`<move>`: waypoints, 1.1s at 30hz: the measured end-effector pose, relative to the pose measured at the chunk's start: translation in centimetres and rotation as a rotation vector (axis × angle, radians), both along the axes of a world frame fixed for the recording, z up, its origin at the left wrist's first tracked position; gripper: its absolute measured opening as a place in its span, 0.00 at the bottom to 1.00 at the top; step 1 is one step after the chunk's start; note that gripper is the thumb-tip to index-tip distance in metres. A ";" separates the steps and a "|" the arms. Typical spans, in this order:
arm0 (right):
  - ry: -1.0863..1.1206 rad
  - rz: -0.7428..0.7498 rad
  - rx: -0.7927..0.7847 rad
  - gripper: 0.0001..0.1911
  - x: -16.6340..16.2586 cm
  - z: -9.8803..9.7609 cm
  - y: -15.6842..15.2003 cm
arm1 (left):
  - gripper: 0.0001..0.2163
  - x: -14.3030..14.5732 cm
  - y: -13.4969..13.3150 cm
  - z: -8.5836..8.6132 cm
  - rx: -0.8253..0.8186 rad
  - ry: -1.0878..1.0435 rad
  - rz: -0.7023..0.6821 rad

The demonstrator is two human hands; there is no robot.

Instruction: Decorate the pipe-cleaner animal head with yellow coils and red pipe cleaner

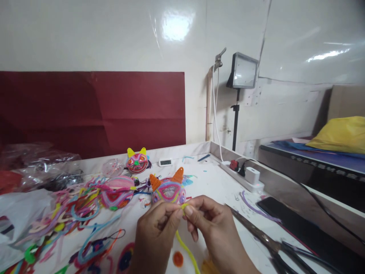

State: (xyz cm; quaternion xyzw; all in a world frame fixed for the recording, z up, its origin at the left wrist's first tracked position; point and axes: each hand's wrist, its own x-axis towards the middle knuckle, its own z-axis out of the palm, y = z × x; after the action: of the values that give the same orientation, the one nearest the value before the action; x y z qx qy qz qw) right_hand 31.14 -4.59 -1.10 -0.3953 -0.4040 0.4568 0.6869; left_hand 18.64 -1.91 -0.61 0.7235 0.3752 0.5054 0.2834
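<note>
Both wrists ran off the bottom edge, so only the hands showed. The left hand [155, 232] and right hand [216, 232] met fingertip to fingertip just above the table [211, 182], each pinching the top end of a yellow pipe cleaner [186, 249] between thumb and forefinger. That end was almost wholly covered by the fingers; how it was bent there could not be told. Its free length hung between the hands and left the frame at the bottom. The other fingers were curled in.

The hands hid the lower part of a striped ball with orange ears [169, 190] just behind them. An orange coil [178, 258] lay on the table below the hands, near the hanging strand. Scissors [265, 238] lay to the right, blurred, their handles cut off at the corner. A phone [273, 208] lay dark beyond them.

To the left sat a pink ball [117, 192] and, farther back, a ball with yellow ears [137, 161]. A tangled pile [71, 209] of coloured pipe cleaners spread to the left edge, single pieces hard to tell apart. Plastic bags [37, 167] lay behind it, their contents unclear. A small clock [165, 162] stood at the back rim, its digits unreadable. A power strip [242, 179] with a white charger [252, 175] ran along the right rim, under a lamp [243, 71] on a stand.
</note>
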 end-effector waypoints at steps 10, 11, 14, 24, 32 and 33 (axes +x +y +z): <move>-0.120 0.249 0.022 0.20 1.2 0.7 0.3 | 0.08 -1.0 0.6 1.0 -0.046 0.031 -0.047; -0.170 0.249 0.029 0.20 1.5 0.7 0.4 | 0.08 -1.2 0.8 1.1 -0.005 0.081 -0.024; -0.414 0.142 0.096 0.15 2.1 0.6 0.4 | 0.08 -1.5 1.1 1.3 0.189 0.264 0.045; -1.052 -0.013 0.333 0.10 2.7 1.0 -0.3 | 0.12 -2.2 1.2 0.5 0.453 0.546 -0.078; -0.852 -0.030 0.176 0.08 2.5 0.6 -0.3 | 0.09 -2.1 0.8 1.7 0.240 0.416 -0.041; -0.808 -0.042 0.160 0.09 2.4 0.6 -0.3 | 0.09 -2.0 0.8 1.7 0.208 0.382 -0.028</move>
State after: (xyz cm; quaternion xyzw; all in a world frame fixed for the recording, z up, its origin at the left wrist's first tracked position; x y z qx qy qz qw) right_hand 33.51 -4.88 -0.51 -0.4963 -0.6672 0.2181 0.5108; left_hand 16.62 -1.09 1.08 0.8367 0.3579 0.3909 0.1379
